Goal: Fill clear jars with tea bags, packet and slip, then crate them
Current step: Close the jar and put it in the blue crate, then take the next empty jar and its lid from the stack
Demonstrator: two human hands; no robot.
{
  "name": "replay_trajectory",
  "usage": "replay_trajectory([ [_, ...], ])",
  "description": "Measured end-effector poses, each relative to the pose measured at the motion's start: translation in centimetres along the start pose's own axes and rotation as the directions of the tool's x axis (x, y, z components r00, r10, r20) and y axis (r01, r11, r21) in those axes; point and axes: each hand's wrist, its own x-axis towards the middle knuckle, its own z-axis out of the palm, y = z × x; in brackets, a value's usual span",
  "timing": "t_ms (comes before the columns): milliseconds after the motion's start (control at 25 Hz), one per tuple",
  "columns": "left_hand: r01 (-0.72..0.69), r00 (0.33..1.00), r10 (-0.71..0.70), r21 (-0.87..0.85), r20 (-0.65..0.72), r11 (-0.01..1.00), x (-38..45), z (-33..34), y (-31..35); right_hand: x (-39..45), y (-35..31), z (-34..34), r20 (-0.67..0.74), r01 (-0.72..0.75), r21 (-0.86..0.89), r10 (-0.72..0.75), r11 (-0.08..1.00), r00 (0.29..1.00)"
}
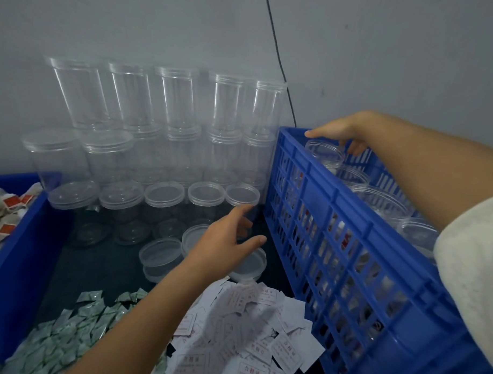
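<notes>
A blue slatted crate point(358, 246) on the right holds a row of filled clear jars point(379, 201). My right hand point(342, 134) is over the crate's far end, thumb and curled fingers spanning the rim of the farthest jar point(324, 154). My left hand point(226, 238) reaches forward with fingers and thumb spread, at the body of a lidded empty jar point(242, 196) beside the crate. Whether it touches that jar is unclear. White slips point(251, 324) lie in a heap under my left forearm, and green-white packets point(75, 329) lie to their left. Tea bags point(4, 212) fill a blue bin point(16, 262) at far left.
Several rows of empty clear jars point(175, 100) are stacked against the grey wall. Loose clear lids point(160, 252) lie on the dark table just left of my left hand. A black cable point(280, 62) runs down the wall behind the crate.
</notes>
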Motion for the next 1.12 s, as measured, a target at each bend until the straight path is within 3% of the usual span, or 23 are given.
replay_trajectory([
  [80, 0.003, 1.000, -0.002, 0.033, -0.006, 0.999, -0.5, -0.7, 0.3, -1.2, -0.9, -0.8, -0.039, 0.039, -0.037, -0.041, 0.999, 0.998],
  [200, 0.001, 1.000, 0.000, 0.092, -0.015, 0.996, -1.5, -2.8, 1.1, -3.7, -4.1, -2.7, -0.141, 0.203, -0.085, -0.214, 0.975, 0.967],
  [360, 0.033, 0.995, -0.018, 0.150, -0.101, 0.988, -3.8, -7.8, 1.1, -8.4, -12.2, -3.2, -0.302, 0.495, -0.098, -0.500, 0.863, 0.812],
  [560, 0.136, 0.973, -0.096, 0.189, -0.209, 0.973, -8.4, -13.8, -2.3, -11.6, -21.7, 5.0, -0.293, 0.710, -0.065, -0.693, 0.701, 0.658],
  [720, 0.221, 0.946, -0.160, 0.202, -0.281, 0.954, -12.0, -16.1, -5.9, -10.9, -26.5, 12.8, -0.185, 0.746, -0.045, -0.740, 0.664, 0.647],
  [880, 0.280, 0.925, -0.215, 0.176, -0.314, 0.944, -13.4, -16.2, -7.9, -9.0, -29.6, 16.6, -0.089, 0.738, -0.077, -0.742, 0.670, 0.665],
  [1120, 0.240, 0.938, -0.164, 0.228, -0.305, 0.944, -13.3, -15.7, -8.0, -7.9, -31.5, 17.8, -0.170, 0.696, -0.020, -0.688, 0.718, 0.705],
])
